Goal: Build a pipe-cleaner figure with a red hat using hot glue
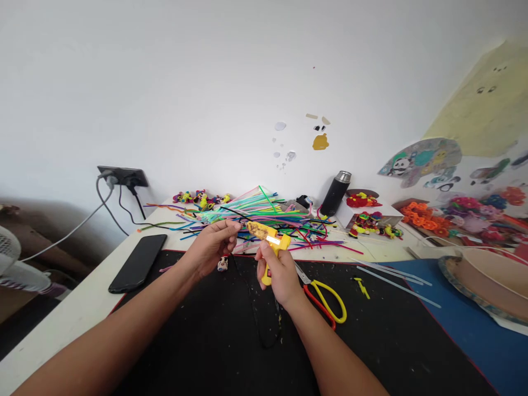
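Note:
My right hand (280, 272) is wrapped round the handle of a yellow glue gun (270, 236), whose stained front end points left. Just left of that end, my left hand (216, 245) pinches with thumb and fingertips; what lies between them is too small to make out. A small whitish piece with dark marks (223, 264) shows just below my left hand. The gun's dark cord (256, 319) loops over the black mat (198, 341). Scissors (330, 302) with one red and one yellow handle lie right of my right hand.
Many colored pipe cleaners (256, 206) are heaped at the back by the wall. A black phone (138, 264) lies left, a black bottle (336, 192) stands behind. Clear glue sticks (398, 283) and a yellow-green piece (362, 287) lie right, near a round tray (462, 286).

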`<state>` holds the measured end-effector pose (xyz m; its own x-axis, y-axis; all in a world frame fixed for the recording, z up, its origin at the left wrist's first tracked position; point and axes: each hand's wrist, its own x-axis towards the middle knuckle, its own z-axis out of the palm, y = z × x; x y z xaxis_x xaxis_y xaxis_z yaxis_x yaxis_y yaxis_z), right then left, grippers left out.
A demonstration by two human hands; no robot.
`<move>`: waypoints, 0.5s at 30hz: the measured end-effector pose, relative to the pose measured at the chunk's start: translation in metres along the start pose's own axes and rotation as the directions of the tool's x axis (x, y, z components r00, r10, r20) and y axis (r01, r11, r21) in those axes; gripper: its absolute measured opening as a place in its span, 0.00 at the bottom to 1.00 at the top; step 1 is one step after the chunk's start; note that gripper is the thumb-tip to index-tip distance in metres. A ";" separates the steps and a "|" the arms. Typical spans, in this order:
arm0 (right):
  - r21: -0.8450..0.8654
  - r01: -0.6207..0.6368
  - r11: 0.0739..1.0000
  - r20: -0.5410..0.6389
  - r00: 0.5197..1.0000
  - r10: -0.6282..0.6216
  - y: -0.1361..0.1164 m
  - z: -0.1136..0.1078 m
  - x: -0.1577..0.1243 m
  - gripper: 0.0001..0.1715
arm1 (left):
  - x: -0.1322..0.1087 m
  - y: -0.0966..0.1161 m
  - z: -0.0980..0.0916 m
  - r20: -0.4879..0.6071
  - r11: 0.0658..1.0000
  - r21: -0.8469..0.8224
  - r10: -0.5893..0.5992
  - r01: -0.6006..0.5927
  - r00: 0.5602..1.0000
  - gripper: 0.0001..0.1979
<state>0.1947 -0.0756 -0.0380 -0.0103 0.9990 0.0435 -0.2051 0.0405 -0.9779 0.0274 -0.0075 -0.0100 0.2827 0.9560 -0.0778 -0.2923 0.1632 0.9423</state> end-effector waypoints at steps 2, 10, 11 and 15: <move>-0.008 0.000 1.000 0.004 1.000 0.000 0.000 0.001 0.000 0.36 | 0.001 -0.001 -0.001 0.001 1.000 0.004 -0.002 0.002 1.000 0.21; -0.021 0.004 1.000 -0.020 1.000 -0.004 -0.003 0.002 -0.002 0.36 | 0.001 -0.001 0.000 0.011 1.000 0.015 0.006 -0.006 1.000 0.20; -0.021 0.005 1.000 -0.021 1.000 -0.006 -0.003 0.002 -0.002 0.36 | 0.001 -0.001 0.001 0.009 1.000 0.016 0.005 -0.006 1.000 0.20; -0.019 0.014 1.000 -0.025 1.000 -0.015 -0.003 0.001 -0.001 0.36 | 0.000 -0.001 0.002 0.003 1.000 0.015 0.006 -0.006 1.000 0.19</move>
<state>0.1943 -0.0771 -0.0348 0.0171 0.9985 0.0530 -0.1868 0.0552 -0.9809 0.0291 -0.0081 -0.0100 0.2832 0.9564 -0.0710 -0.2805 0.1534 0.9475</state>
